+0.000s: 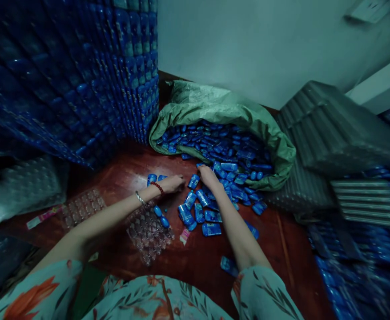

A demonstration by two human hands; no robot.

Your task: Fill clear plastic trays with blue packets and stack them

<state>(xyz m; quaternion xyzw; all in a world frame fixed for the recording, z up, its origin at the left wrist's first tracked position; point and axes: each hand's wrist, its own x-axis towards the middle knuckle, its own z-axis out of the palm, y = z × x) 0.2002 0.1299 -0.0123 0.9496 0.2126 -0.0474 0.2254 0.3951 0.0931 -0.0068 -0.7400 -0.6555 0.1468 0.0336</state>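
Head view: looks down on a dark red-brown floor [201, 258] where a person in floral sleeves reaches forward with both bare arms.
Left hand [173, 183]: stretched out low over the floor, fingers curled loosely downward beside a small blue packet; whether it grips anything cannot be told. A red bead bracelet [157, 187] and a thin metal bangle [140, 198] sit on that wrist.
Right hand [209, 174]: laid palm-down on the near edge of the heap of packets, fingers bent among them; a firm grip cannot be made out.
Blue packets [201, 209]: small glossy blue sachets scattered on the floor between and just below the two hands, a few more lying apart nearer the person.
Green sack [215, 106]: open and slumped on its side beyond the hands, its mouth spilling many more blue packets [224, 146] onto the floor.
Clear blister trays [148, 231]: empty moulded plastic sheets lying under the left forearm; two blue packets rest on the upper edge of one.
Blue stack [81, 75]: tall wall of filled trays at the left, well behind the left hand.
Grey tray bundles [331, 133]: stacked at the right, beside the sack.
Wall [264, 44]: pale, plain, behind the sack.
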